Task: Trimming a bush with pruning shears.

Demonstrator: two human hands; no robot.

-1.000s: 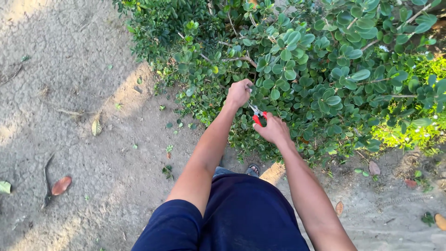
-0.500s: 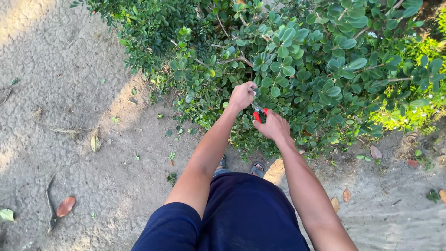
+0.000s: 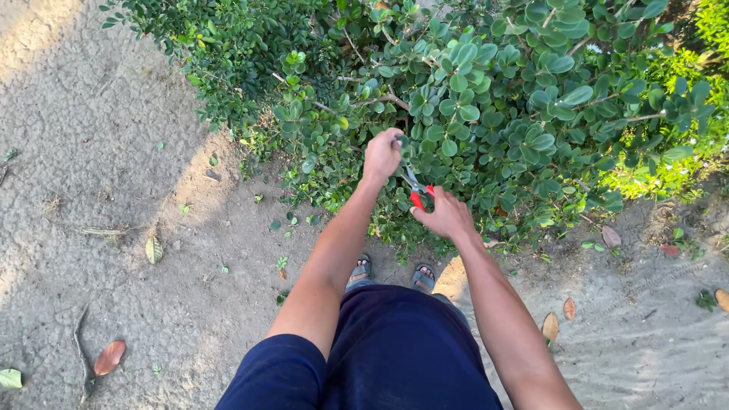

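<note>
A green bush (image 3: 501,99) with round glossy leaves fills the top of the view. My left hand (image 3: 382,156) is closed around a leafy stem at the bush's near edge. Just right of it and lower, my right hand (image 3: 446,216) grips red-handled pruning shears (image 3: 417,190). The metal blades point up toward the stem in my left hand. Leaves hide the blade tips.
Bare sandy ground (image 3: 114,228) lies to the left and below, with scattered dry leaves (image 3: 110,357) and small green cuttings (image 3: 281,262). My sandalled feet (image 3: 391,273) stand at the foot of the bush. More fallen leaves (image 3: 558,319) lie at the right.
Both hands have stayed at the same stem. The view has tilted so the bush sits higher, and my feet show more.
</note>
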